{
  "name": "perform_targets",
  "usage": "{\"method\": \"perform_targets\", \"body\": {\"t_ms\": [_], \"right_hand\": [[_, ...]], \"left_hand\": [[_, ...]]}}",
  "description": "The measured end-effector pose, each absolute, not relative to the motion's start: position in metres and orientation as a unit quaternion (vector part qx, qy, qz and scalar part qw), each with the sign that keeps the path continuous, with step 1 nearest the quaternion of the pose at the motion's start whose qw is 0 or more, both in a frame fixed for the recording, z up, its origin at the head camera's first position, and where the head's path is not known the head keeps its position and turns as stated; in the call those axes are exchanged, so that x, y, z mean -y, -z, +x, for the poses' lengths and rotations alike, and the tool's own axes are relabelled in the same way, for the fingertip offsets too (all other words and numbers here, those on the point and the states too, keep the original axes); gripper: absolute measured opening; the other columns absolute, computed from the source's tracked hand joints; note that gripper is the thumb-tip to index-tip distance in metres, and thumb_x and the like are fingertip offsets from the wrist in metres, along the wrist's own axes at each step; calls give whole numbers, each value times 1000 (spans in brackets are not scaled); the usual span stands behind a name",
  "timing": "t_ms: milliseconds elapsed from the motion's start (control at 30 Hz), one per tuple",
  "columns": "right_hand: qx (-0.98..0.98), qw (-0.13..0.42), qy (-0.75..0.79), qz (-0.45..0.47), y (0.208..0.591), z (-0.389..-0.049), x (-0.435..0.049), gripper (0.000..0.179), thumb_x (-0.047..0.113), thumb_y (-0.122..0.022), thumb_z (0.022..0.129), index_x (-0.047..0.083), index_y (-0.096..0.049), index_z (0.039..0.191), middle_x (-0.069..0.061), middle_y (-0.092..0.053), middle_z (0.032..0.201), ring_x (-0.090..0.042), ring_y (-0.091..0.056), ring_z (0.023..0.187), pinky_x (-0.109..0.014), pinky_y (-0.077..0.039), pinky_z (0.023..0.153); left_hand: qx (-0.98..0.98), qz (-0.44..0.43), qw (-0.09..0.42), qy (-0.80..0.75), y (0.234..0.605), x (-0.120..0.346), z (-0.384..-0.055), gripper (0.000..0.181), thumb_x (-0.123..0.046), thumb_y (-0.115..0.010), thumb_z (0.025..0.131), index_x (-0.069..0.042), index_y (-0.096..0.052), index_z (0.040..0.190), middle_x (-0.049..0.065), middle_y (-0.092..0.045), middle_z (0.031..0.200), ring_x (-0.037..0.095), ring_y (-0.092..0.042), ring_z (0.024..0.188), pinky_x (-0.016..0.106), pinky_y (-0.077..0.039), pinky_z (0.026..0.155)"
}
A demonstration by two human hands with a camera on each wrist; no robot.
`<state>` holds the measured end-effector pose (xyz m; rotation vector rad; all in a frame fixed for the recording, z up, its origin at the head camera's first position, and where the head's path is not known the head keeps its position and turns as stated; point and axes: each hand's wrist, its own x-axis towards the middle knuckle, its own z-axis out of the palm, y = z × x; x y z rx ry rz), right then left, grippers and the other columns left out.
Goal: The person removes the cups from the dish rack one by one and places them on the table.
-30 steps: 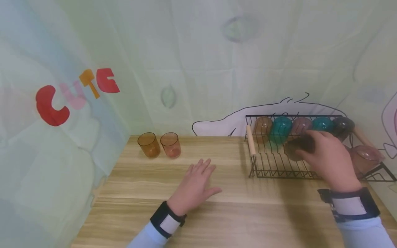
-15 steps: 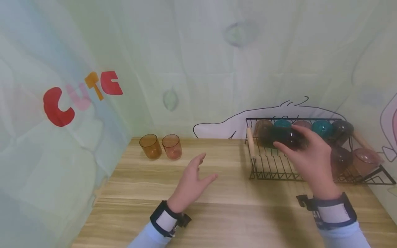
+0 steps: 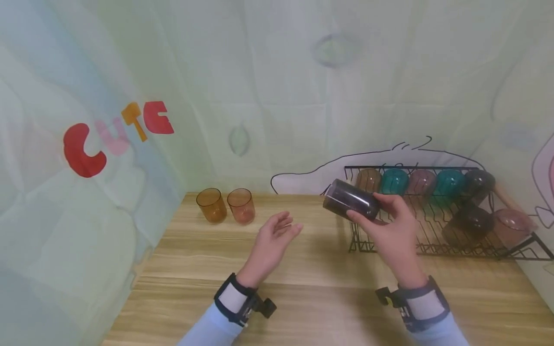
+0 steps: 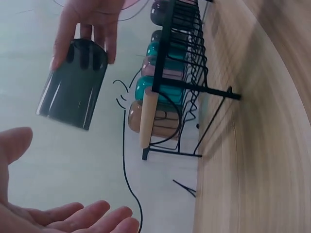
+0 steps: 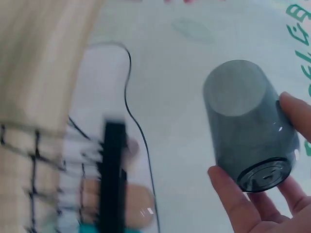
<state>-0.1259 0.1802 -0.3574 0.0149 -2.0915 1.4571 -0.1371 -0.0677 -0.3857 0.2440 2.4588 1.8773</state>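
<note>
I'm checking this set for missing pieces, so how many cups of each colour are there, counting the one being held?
Amber or brown cups: 2
Pink cups: 3
Teal cups: 2
Dark cups: 3
Total: 10

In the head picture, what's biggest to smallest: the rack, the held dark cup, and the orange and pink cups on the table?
Rack
Dark cup
Orange cup and pink cup: too alike to rank
</note>
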Motion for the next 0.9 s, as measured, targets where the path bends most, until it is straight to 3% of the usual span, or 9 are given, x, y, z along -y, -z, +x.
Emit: {"method": "perform_targets", "body": {"t_ms": [300,533,767,900], "right_hand": [[752,297,-588,37,349,-110,-137,56,10,-82,67,-1,-51,112,-8,-53,113,-20,-53,101,-30,-52,67],[722,295,-622,64,372,-117,-127,56,14,-81,68,0,-48,112,-7,-50,113,-20,-54,100,-33,-53,64],[708,299,-633,92,400,-131,-126,57,21,-82,66,10,-50,112,0,-50,115,-17,-53,102,-34,-53,61],[703,307,-633,110,404,-134,-125,59,19,-82,66,9,-48,113,-9,-48,117,-19,-52,103,-34,-53,61]], "left_hand": [[-730,85,81,-673,380,57,-144,73,-58,-54,87,-7,-40,137,5,-48,131,14,-51,112,34,-43,91],[-680,83,119,-719,373,47,-149,68,-58,-55,86,-9,-46,132,2,-50,129,16,-52,113,36,-42,92],[-635,102,126,-755,371,43,-153,58,-51,-57,88,-9,-51,127,7,-54,123,20,-54,111,38,-43,91],[-624,91,119,-767,371,41,-155,56,-49,-60,87,-8,-52,125,9,-55,121,21,-55,108,36,-45,89]]}}
